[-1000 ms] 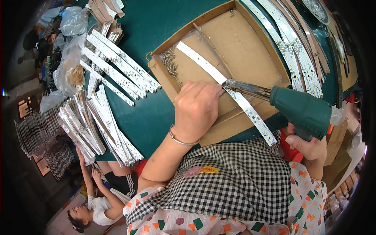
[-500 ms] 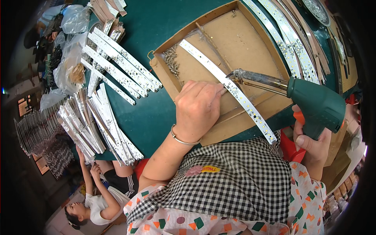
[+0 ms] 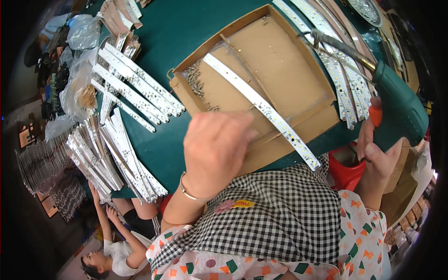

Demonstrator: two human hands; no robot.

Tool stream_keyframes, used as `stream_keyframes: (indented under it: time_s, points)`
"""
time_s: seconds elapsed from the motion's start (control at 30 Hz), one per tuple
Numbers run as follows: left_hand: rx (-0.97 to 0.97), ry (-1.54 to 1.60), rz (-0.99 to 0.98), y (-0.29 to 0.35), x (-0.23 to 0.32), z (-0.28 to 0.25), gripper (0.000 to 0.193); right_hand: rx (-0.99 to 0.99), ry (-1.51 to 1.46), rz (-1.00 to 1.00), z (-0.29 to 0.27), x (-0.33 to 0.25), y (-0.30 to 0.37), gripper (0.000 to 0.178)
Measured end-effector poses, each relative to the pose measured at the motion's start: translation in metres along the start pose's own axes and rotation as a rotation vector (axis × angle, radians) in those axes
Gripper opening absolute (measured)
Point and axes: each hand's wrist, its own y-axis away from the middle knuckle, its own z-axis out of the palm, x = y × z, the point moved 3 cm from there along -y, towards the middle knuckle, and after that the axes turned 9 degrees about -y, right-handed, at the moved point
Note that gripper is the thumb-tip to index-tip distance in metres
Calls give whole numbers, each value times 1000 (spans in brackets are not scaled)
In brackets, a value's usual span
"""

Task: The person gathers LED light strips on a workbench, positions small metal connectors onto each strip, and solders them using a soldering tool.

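Note:
A white curved LED strip (image 3: 276, 120) lies slantwise across the divided cardboard tray (image 3: 285, 55), its near end over the tray's front edge. A small upright part, perhaps a wire or pin, shows near the strip's middle. My left hand (image 3: 215, 151) is beside the strip, apart from it, slightly blurred. Its fingers are curled together, and what they hold, if anything, is hidden. My right hand (image 3: 380, 156) grips a green soldering gun (image 3: 402, 105) with an orange trigger. The gun's metal tip is above the stacked strips at the right, away from the strip on the tray.
Small metal pins (image 3: 194, 80) are heaped in the tray's left corner. Bundles of LED strips (image 3: 135, 81) cover the left of the green table (image 3: 196, 21). More strips (image 3: 343, 93) are stacked at right, below a metal bowl (image 3: 366, 11). Another person (image 3: 119, 252) sits at lower left.
The soldering gun has moved up and right, off the strip to above the right-hand stack. My left hand has drawn back leftward and nearer, away from the strip.

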Motion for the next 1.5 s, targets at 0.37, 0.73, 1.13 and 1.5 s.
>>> stream_keyframes:
  time_s: [0.37,0.73,1.13,1.5]
  points:
    - [-234,93,495,-6,50,20,28,90,713,-361,-13,16,-29,50]
    - [-189,-365,334,-6,-30,-57,25,42,994,-322,-31,37,-36,66]
    - [-273,-599,207,26,-154,-67,17,80,320,-220,-33,18,-13,68]
    - [-169,-590,102,31,-128,-71,25,-73,47,52,11,30,20,83]
